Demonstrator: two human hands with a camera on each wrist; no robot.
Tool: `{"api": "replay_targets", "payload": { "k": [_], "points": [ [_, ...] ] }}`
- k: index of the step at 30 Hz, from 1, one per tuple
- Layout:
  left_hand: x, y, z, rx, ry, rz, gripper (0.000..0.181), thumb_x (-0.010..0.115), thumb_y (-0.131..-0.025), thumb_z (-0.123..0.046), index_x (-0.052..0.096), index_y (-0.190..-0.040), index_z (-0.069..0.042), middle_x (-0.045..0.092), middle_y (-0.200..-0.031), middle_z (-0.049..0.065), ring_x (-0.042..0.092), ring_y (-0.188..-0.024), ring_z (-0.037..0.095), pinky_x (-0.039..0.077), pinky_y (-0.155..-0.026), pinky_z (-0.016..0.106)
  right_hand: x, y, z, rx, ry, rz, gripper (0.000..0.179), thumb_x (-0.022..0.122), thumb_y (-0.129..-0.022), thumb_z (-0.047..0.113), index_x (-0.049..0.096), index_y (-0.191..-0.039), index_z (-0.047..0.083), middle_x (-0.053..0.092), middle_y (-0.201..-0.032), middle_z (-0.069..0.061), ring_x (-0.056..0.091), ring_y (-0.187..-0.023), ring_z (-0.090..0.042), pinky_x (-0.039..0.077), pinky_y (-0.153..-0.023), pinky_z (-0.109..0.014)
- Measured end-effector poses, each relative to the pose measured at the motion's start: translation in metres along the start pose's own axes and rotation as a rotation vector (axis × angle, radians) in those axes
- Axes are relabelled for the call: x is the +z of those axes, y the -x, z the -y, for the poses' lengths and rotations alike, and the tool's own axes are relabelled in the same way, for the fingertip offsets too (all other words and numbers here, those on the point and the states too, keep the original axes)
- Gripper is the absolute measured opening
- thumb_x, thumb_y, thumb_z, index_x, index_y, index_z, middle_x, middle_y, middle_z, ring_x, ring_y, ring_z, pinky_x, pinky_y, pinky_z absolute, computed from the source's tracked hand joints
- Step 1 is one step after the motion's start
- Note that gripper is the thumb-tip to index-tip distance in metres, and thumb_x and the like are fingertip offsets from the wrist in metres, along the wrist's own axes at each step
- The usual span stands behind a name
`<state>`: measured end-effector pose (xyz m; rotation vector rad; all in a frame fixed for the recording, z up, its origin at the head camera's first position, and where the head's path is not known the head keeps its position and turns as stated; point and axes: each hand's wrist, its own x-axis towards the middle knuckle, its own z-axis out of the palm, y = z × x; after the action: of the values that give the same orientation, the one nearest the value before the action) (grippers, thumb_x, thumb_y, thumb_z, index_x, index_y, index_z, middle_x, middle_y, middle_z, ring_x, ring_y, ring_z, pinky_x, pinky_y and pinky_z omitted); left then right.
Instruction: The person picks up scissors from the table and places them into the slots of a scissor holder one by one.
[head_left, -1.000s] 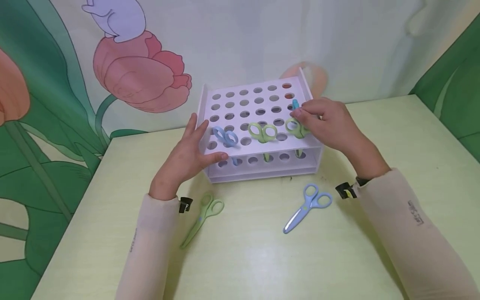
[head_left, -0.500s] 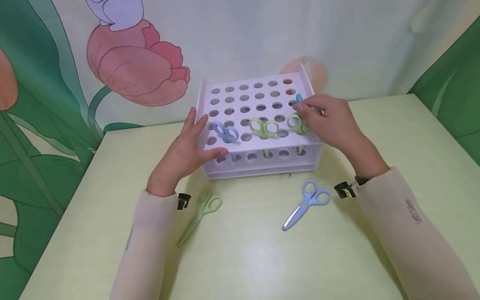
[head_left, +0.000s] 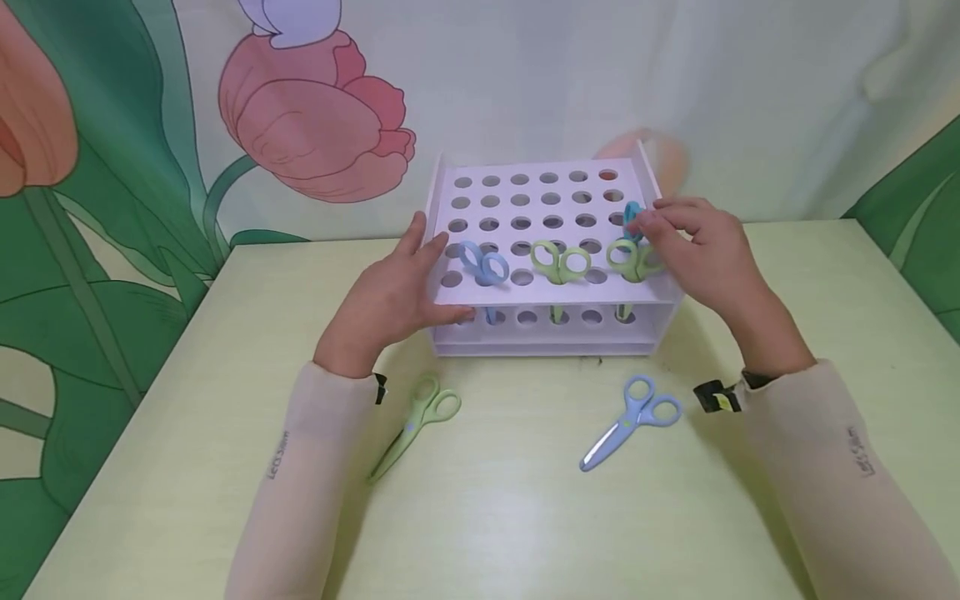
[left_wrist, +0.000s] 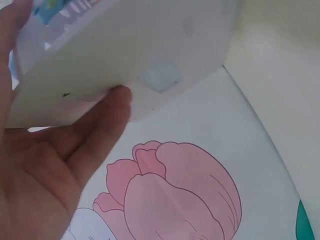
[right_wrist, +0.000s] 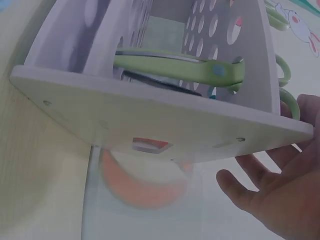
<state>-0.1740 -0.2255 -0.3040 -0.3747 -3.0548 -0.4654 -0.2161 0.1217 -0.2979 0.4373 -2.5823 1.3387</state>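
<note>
A white rack [head_left: 522, 292] with rows of round holes stands at the back of the table. My left hand [head_left: 382, 304] holds its left front corner, thumb along the front edge and fingers against the outer side panel [left_wrist: 100, 65]. My right hand [head_left: 708, 254] pinches the handle of teal scissors [head_left: 632, 212] in the rightmost column. In the right wrist view, a dark blade [right_wrist: 160, 84] lies beyond the green blade inside. Blue scissors [head_left: 483, 264] and two green pairs, one in the middle [head_left: 560, 263] and one at right [head_left: 632, 258], stand in the front holes.
Loose green scissors [head_left: 420, 421] lie on the table [head_left: 510, 517] in front of the rack's left side. Loose blue scissors [head_left: 628, 423] lie in front of its right side. Close behind the rack hangs a flower-printed curtain [head_left: 517, 83].
The head view has shifted, so everything appears further right. More of the teal handle shows at my right fingertips. My left hand keeps its hold on the rack; the loose scissors stay put.
</note>
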Motion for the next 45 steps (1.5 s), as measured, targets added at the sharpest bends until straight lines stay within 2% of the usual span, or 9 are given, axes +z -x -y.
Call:
{"api": "replay_targets", "payload": {
  "k": [11,20,23,26,31,34,39,42,45],
  "points": [
    [0.002,0.001,0.0,0.087,-0.167,-0.156,0.099,0.083,-0.076,-0.059,0.049,-0.147,0.001,0.033,-0.157,0.026,0.067,-0.107,0.04,0.056,-0.081,0.049,-0.003,-0.001,0.001,0.052,-0.003,-0.011,0.049,0.057,-0.101,0.045,0.074,-0.117,0.002,0.046,-0.151,-0.017,0.035,-0.144,-0.034,0.035,-0.107,-0.063],
    [0.001,0.002,-0.002,0.094,-0.193,-0.183,0.1,0.082,-0.074,-0.063,0.051,-0.146,-0.001,0.036,-0.156,0.024,0.068,-0.102,0.038,0.056,-0.074,0.047,-0.009,0.002,0.003,0.051,0.037,0.042,0.058,0.055,-0.101,0.05,0.075,-0.113,-0.003,0.047,-0.15,-0.018,0.035,-0.143,-0.037,0.037,-0.107,-0.061],
    [0.0,0.002,-0.003,0.085,-0.208,-0.166,0.1,0.082,-0.074,-0.064,0.051,-0.147,-0.003,0.036,-0.156,0.024,0.069,-0.1,0.037,0.057,-0.072,0.046,-0.015,0.005,0.004,0.041,0.036,-0.004,0.054,0.054,-0.102,0.048,0.075,-0.113,-0.001,0.054,-0.144,-0.018,0.043,-0.137,-0.036,0.039,-0.105,-0.06],
    [-0.001,0.002,-0.003,0.065,-0.222,-0.134,0.1,0.081,-0.074,-0.064,0.049,-0.15,-0.006,0.034,-0.157,0.023,0.068,-0.1,0.037,0.057,-0.071,0.046,-0.022,0.009,0.008,0.03,0.025,-0.086,0.049,0.055,-0.103,0.044,0.076,-0.115,0.002,0.064,-0.131,-0.014,0.054,-0.124,-0.026,0.044,-0.099,-0.045],
    [-0.001,0.003,-0.006,0.024,-0.178,-0.083,0.099,0.084,-0.074,-0.06,0.046,-0.153,-0.014,0.029,-0.16,0.023,0.066,-0.109,0.038,0.056,-0.073,0.047,-0.037,0.024,0.018,-0.029,0.002,-0.16,0.038,0.059,-0.102,0.035,0.078,-0.104,0.002,0.07,-0.092,0.004,0.056,-0.088,-0.014,0.04,-0.069,-0.027],
    [0.001,0.003,-0.009,0.017,-0.125,-0.069,0.097,0.084,-0.075,-0.057,0.044,-0.154,-0.016,0.026,-0.161,0.023,0.067,-0.106,0.038,0.056,-0.075,0.049,-0.045,0.038,0.017,-0.072,0.014,0.003,0.03,0.06,-0.103,0.026,0.076,-0.092,0.004,0.068,-0.08,0.005,0.058,-0.077,-0.015,0.044,-0.065,-0.023],
    [0.003,0.004,-0.009,0.007,-0.065,-0.057,0.098,0.084,-0.077,-0.056,0.04,-0.156,-0.017,0.02,-0.162,0.019,0.068,-0.079,0.032,0.055,-0.077,0.048,-0.044,0.065,-0.005,-0.091,0.172,0.554,0.012,0.065,-0.101,0.023,0.071,-0.105,0.014,0.067,-0.09,0.002,0.061,-0.08,-0.016,0.052,-0.069,-0.03],
    [0.003,0.005,-0.007,0.002,-0.024,-0.051,0.099,0.083,-0.078,-0.056,0.038,-0.157,-0.017,0.016,-0.163,0.017,0.065,-0.073,0.03,0.054,-0.078,0.046,-0.035,0.081,-0.025,-0.008,0.317,0.743,0.038,0.073,-0.094,0.037,0.065,-0.121,0.011,0.066,-0.099,0.0,0.061,-0.087,-0.017,0.052,-0.073,-0.037],
    [0.003,0.007,-0.005,-0.001,0.017,-0.044,0.097,0.083,-0.08,-0.054,0.037,-0.157,-0.017,0.012,-0.164,0.015,0.065,-0.077,0.032,0.053,-0.082,0.047,-0.022,0.094,-0.042,0.026,0.417,0.803,0.06,0.08,-0.085,0.045,0.059,-0.126,0.005,0.062,-0.099,-0.002,0.058,-0.085,-0.019,0.05,-0.072,-0.039]
  ]
}}
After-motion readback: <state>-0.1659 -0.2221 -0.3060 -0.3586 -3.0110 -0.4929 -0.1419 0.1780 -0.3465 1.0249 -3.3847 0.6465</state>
